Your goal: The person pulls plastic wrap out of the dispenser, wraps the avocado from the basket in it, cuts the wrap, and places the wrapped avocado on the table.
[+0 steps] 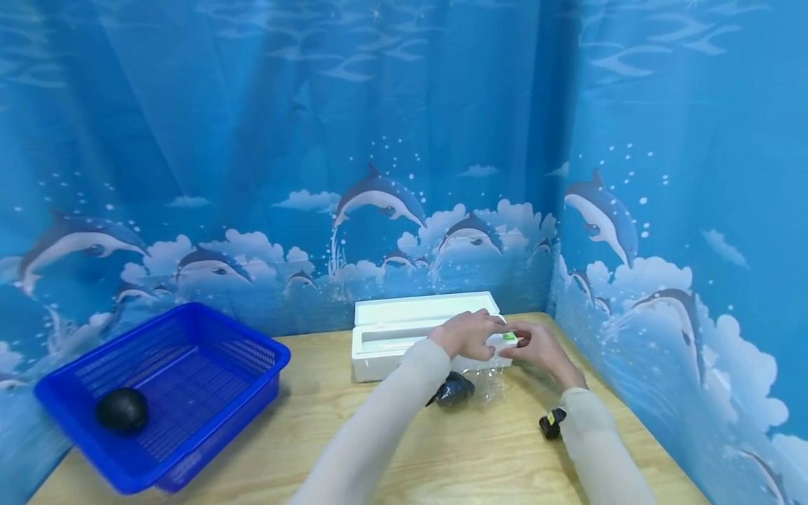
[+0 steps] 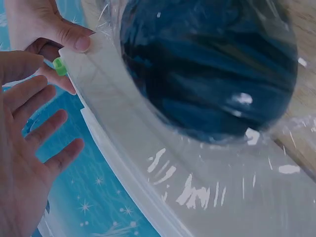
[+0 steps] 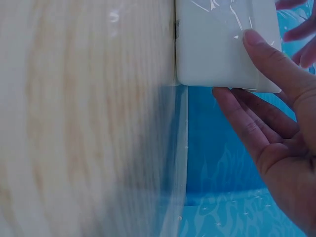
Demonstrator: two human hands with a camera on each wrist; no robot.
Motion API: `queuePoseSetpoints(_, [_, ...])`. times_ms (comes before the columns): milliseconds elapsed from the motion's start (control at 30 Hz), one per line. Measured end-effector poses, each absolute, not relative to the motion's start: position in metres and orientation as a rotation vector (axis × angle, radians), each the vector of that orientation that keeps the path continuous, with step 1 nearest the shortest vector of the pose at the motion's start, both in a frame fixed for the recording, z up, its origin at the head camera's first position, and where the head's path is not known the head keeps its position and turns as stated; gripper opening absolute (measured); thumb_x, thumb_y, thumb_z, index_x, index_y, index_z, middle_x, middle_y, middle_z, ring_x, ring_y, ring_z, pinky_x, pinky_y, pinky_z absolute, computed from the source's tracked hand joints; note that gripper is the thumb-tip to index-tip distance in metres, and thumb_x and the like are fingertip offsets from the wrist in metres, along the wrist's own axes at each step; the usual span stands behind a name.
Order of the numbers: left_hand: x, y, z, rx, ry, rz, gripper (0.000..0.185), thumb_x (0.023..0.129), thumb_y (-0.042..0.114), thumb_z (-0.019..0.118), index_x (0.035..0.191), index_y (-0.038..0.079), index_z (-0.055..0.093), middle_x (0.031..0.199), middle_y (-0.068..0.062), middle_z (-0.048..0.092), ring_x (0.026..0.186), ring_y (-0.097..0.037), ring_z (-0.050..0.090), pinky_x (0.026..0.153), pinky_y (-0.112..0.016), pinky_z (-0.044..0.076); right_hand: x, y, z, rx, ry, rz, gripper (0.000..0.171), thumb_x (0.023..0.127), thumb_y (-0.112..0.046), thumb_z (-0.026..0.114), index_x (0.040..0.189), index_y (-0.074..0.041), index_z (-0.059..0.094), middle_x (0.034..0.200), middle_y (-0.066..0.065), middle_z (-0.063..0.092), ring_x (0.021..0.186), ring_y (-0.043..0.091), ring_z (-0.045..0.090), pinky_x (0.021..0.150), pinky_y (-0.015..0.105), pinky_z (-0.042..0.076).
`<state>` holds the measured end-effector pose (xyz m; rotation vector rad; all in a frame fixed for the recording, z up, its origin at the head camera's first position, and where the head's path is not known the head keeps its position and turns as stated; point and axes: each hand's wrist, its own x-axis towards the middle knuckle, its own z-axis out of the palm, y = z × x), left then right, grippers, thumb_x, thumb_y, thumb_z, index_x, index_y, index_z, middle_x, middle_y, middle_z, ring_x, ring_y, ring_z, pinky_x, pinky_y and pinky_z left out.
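Box (image 1: 372,369), head view: near the far side of the surface (image 1: 303,414), its long axis running left to right, with the lid (image 1: 423,308) up along the back.
Left hand (image 1: 470,335), head view: reaches across the box's right part, fingers toward its right end.
Right hand (image 1: 539,351), head view: bent round that same end, the nearer of the two to it.
Green bit (image 1: 509,337), head view: at the right end of the box, between the two hands.
Black lump (image 1: 454,391), head view: just in front of the box, beside the left wrist, with clear film (image 1: 487,384) to its right.
Basket (image 1: 183,396), head view: well apart to the left, a black ball (image 1: 122,410) inside.
Left hand, left wrist view: fingers loosely spread, gripping nothing; the thumb is just beside the green bit, though whether they touch is hard to tell.
Right hand, right wrist view: grips the box's end corner, thumb on the front wall, fingertips at the end.
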<state>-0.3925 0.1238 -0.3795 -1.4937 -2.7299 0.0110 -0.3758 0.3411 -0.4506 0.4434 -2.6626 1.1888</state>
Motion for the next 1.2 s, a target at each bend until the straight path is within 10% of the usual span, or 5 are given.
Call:
queuePoseSetpoints(633, [-0.387, 0.136, -0.389, -1.444, -2.791, 0.238, 0.065, 0.1, 0.036, 0.055, 0.161, 0.035, 0.032, 0.169, 0.015, 0.029, 0.151, -0.014, 0.035, 0.126, -0.049, 0.035, -0.374, 0.34, -0.449, 0.434, -2.67, 1.154, 0.051, 0.082, -0.02, 0.088, 0.126, -0.002, 0.071, 0.123, 0.023, 0.073, 0.098, 0.034, 0.075, 0.078, 0.028, 0.062])
queuePoseSetpoints(1200, [-0.393, 0.129, -0.399, -1.478, -2.727, 0.088, 0.066, 0.099, 0.048, 0.059, 0.159, 0.032, 0.039, 0.167, 0.01, 0.037, 0.142, -0.015, 0.042, 0.12, -0.049, 0.042, -0.373, 0.339, -0.444, 0.459, -2.703, 1.113, 0.047, 0.085, -0.015, 0.085, 0.127, 0.002, 0.071, 0.12, 0.025, 0.074, 0.088, 0.023, 0.076, 0.07, 0.024, 0.061])
